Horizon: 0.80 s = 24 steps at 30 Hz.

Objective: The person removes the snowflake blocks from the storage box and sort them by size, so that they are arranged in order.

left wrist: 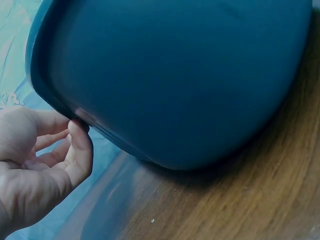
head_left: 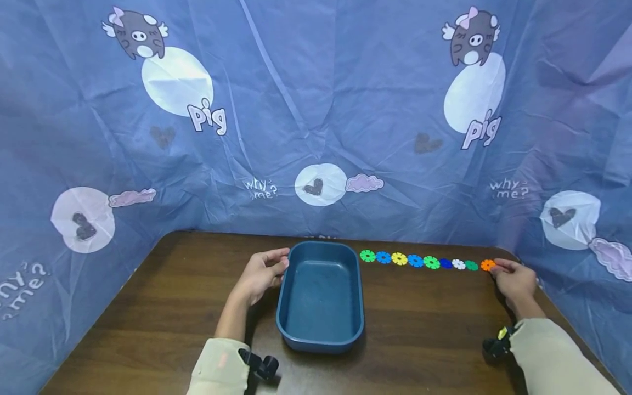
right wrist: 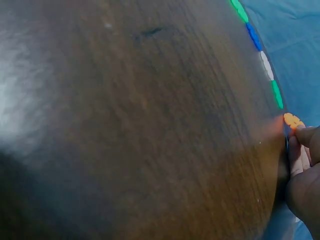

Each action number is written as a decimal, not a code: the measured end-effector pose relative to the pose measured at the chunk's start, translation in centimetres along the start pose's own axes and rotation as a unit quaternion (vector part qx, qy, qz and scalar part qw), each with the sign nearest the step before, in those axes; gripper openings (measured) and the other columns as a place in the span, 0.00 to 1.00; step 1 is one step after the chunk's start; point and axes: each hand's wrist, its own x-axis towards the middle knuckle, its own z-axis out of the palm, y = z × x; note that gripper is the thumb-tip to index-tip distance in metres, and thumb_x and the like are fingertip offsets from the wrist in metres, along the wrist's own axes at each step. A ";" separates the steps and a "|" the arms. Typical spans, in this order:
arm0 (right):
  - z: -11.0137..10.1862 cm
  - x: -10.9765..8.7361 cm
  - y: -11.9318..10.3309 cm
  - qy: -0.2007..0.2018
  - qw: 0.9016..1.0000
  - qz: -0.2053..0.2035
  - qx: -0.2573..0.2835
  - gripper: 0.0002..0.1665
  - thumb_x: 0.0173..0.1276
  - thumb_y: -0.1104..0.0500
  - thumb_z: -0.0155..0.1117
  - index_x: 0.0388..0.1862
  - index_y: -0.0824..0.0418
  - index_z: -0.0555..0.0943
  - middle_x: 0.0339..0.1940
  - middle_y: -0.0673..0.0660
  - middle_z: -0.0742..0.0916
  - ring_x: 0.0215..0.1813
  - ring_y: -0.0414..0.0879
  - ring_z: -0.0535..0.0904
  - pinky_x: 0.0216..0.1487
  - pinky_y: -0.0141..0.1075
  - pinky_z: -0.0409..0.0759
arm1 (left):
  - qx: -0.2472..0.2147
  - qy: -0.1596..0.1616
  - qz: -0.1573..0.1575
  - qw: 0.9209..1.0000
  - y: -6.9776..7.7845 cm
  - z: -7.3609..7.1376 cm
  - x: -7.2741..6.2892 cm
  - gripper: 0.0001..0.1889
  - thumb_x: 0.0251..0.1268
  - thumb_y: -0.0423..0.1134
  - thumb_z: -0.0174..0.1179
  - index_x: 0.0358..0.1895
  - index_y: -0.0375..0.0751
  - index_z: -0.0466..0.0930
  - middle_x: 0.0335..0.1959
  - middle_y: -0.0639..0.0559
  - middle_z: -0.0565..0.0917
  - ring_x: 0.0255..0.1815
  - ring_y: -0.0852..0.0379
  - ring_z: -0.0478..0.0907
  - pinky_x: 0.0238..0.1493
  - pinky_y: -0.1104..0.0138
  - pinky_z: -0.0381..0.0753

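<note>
An empty blue plastic basin sits on the table in the head view. At its upper left rim, my left hand pinches the edge between thumb and fingers; the left wrist view shows the hand right at the lip. My right hand is at the far right, pinching an orange snowflake-shaped plastic disc by its edge. To its left runs a line of several similar discs, from a light green disc beside the basin to a dark green disc, with a white disc among them.
The brown wooden table ends just behind the discs. A blue printed cloth hangs around the back and sides. Black wrist cameras are strapped over both light sleeves.
</note>
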 end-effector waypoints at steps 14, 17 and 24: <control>0.2 0.6 -0.3 -0.021 0.999 -0.025 -0.034 0.21 0.75 0.66 0.58 0.63 0.74 0.78 0.49 0.68 0.88 0.31 0.27 0.72 0.29 0.20 0.73 | -0.005 0.000 -0.002 1.000 0.1 0.1 0.0 0.20 0.74 0.24 0.56 0.67 0.28 0.75 0.49 0.42 0.78 0.37 0.60 0.78 0.35 0.69 0.83; 0.2 0.7 -0.2 -0.023 0.999 -0.024 -0.042 0.21 0.75 0.66 0.57 0.63 0.74 0.78 0.52 0.70 0.87 0.36 0.36 0.77 0.30 0.21 0.72 | -0.003 0.000 -0.003 1.000 0.2 0.1 0.1 0.20 0.74 0.25 0.56 0.67 0.28 0.75 0.50 0.41 0.77 0.38 0.59 0.78 0.35 0.69 0.83; 0.0 0.5 -0.1 -0.038 0.998 -0.024 -0.053 0.22 0.78 0.63 0.55 0.65 0.73 0.77 0.56 0.72 0.84 0.53 0.56 0.78 0.32 0.23 0.70 | 0.001 -0.003 -0.005 1.000 0.1 0.0 0.1 0.20 0.75 0.26 0.56 0.67 0.29 0.75 0.52 0.39 0.77 0.40 0.59 0.78 0.37 0.69 0.84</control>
